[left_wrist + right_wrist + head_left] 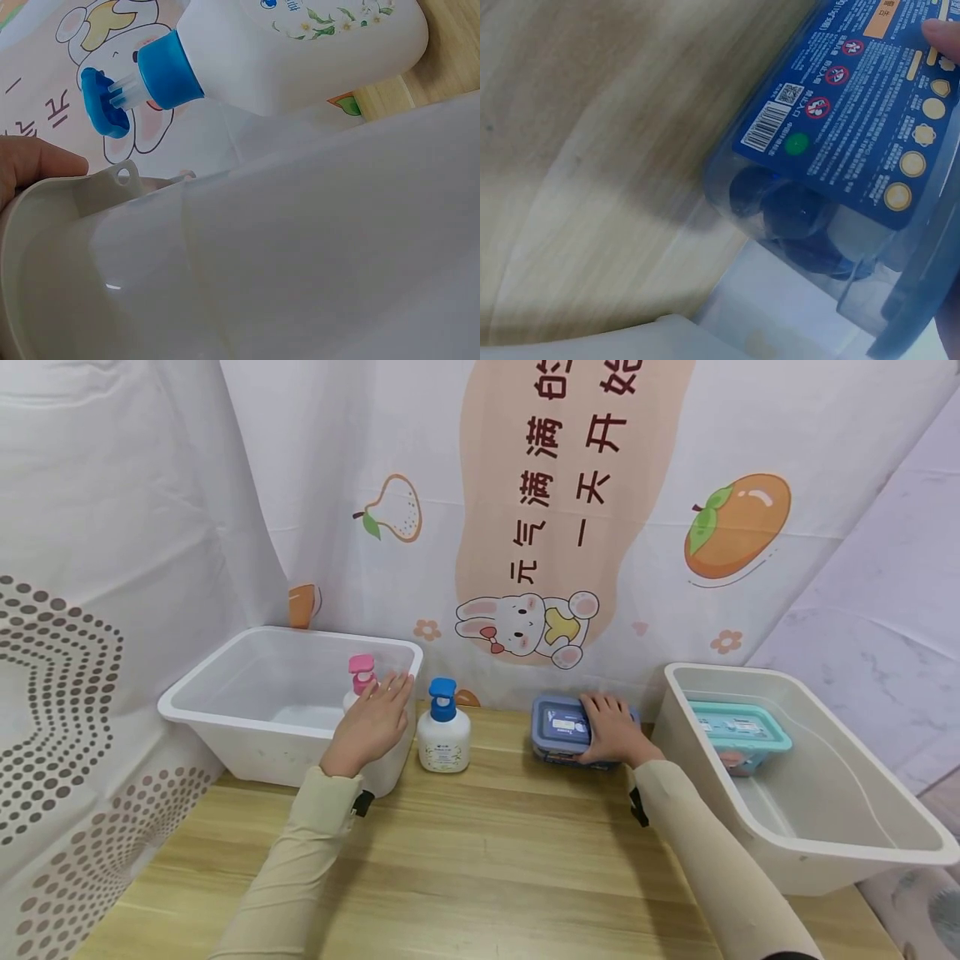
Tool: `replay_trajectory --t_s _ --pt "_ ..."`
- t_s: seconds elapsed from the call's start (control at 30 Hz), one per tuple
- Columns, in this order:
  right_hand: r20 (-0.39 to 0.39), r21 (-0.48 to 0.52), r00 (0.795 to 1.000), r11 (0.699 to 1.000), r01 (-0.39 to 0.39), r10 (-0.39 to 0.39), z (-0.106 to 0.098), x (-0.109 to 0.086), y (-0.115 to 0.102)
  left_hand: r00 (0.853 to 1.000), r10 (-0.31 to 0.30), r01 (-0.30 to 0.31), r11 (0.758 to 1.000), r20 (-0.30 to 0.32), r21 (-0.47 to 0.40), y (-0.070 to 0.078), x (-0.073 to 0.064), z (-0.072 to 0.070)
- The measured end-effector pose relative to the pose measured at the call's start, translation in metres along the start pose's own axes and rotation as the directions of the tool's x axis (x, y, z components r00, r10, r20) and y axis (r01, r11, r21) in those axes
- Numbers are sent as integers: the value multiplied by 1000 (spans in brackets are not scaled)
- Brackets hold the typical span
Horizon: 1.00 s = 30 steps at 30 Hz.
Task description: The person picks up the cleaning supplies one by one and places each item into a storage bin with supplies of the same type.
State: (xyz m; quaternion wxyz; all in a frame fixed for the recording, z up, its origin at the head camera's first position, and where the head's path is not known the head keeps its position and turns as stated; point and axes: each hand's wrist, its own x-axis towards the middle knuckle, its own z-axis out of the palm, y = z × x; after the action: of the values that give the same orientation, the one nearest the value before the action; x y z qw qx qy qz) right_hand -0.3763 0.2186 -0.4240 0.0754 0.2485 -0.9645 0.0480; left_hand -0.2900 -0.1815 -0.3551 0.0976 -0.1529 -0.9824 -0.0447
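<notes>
My left hand (pixel 371 722) lies at the right rim of the white tub (pixel 292 727), fingers fairly straight. In the left wrist view, its finger (pixel 45 161) rests at the tub's edge, beside a small holed tab. Partly covered by this hand, a pump bottle with a pink pump (pixel 362 665) stands inside the tub. Just outside, a white bottle with a blue pump (pixel 443 727) is upright on the table. With my right hand (pixel 617 728) I grip a lidded blue plastic food box (pixel 558 727) from above. Its printed side and dark wrapped contents show in the right wrist view.
On the right stands a second white tub (pixel 832 802), with a teal-lidded food box (pixel 742 727) inside. A printed curtain (pixel 420 585) hangs right behind the wooden table (pixel 480 877). The blue food box sits close to the right tub's wall.
</notes>
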Motion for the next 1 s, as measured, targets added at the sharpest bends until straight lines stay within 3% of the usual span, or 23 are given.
replay_trajectory --t_s 0.7,1.0 --pt "-50 -42 999 999 -20 18 6 -13 -10 1000 3 -3 1000 -15 -9 1 -1 -1" --pt "-70 -56 997 998 -35 31 9 -20 -15 1000 -10 10 1000 7 -11 0 -1 0"
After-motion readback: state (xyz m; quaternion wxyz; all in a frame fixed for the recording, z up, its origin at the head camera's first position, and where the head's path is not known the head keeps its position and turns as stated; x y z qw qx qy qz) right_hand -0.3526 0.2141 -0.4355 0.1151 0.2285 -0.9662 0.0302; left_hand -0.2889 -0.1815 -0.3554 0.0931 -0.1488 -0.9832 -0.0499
